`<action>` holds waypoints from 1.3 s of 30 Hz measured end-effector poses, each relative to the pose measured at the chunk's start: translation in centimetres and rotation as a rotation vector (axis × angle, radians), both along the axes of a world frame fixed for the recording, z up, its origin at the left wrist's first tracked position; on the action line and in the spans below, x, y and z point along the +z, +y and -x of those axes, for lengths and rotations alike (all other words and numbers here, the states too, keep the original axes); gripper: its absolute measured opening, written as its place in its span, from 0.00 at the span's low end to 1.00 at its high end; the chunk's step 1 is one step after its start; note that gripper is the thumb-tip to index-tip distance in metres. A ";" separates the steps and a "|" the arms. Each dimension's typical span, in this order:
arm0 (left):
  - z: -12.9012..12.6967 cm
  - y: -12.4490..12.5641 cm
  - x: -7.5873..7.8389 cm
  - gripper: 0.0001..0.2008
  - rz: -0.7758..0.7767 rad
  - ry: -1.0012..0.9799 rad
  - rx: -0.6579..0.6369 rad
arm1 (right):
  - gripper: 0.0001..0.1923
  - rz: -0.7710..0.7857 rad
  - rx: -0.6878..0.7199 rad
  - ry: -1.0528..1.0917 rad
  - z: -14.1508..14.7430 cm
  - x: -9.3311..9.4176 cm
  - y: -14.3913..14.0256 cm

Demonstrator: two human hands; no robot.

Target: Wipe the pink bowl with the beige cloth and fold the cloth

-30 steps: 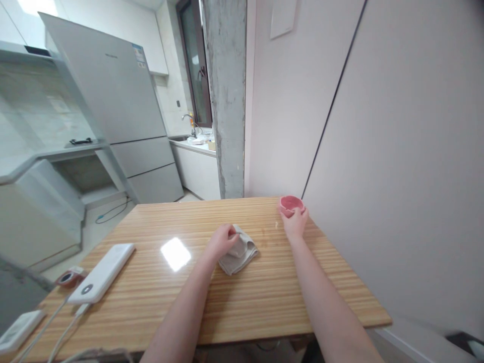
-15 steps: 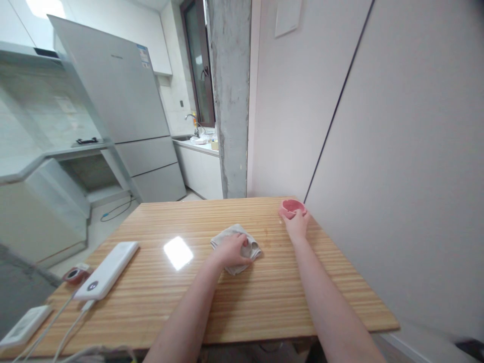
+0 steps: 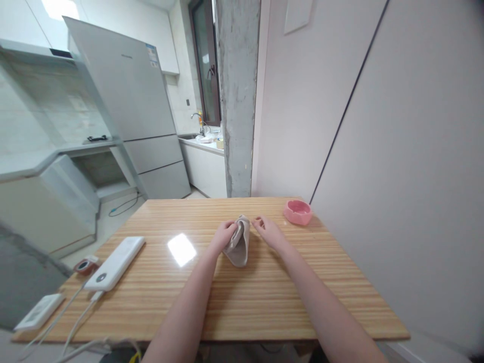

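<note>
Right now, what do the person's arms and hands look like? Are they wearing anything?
Both forearms are bare right down to the picture's bottom edge, with no sleeves showing. The left hand and right hand wear no gloves. No watch, bracelet or ring can be seen on either wrist or on the fingers, though the fingers are too small to be sure about rings.

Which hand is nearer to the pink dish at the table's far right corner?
Right. The right hand lies open on the table just left of the pink dish, not touching it. The left hand is farther left, gripping the beige cloth.
</note>
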State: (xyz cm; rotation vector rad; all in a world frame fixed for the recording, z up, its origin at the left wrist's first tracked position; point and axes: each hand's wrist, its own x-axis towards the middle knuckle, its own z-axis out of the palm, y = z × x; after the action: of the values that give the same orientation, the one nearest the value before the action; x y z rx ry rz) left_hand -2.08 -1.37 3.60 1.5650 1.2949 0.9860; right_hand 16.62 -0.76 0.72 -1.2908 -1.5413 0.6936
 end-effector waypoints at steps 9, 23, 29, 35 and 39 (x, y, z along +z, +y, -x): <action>-0.2 0.0 -0.4 0.07 0.061 -0.259 0.012 | 0.29 0.261 0.199 0.196 0.6 -0.6 -0.3; 8.3 2.8 -1.4 0.14 0.057 0.653 0.511 | 0.25 0.235 -0.284 -0.386 -3.6 -1.5 1.9; 7.1 2.2 -1.5 0.15 0.083 0.846 0.415 | 0.21 0.249 -0.166 -0.480 -2.9 -1.3 1.6; 6.7 2.1 -1.0 0.09 -0.114 0.893 0.469 | 0.23 0.107 -0.267 -0.372 -2.9 -1.2 2.1; 6.3 2.2 -0.7 0.09 -0.149 0.856 0.460 | 0.26 0.154 -0.242 -0.255 -2.7 -1.3 2.0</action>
State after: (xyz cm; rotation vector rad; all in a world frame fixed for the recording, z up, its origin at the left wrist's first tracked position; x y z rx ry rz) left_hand -8.37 0.81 2.86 1.9419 2.2877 0.6840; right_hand 19.29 1.28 -0.58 -1.7027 -1.5188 0.5155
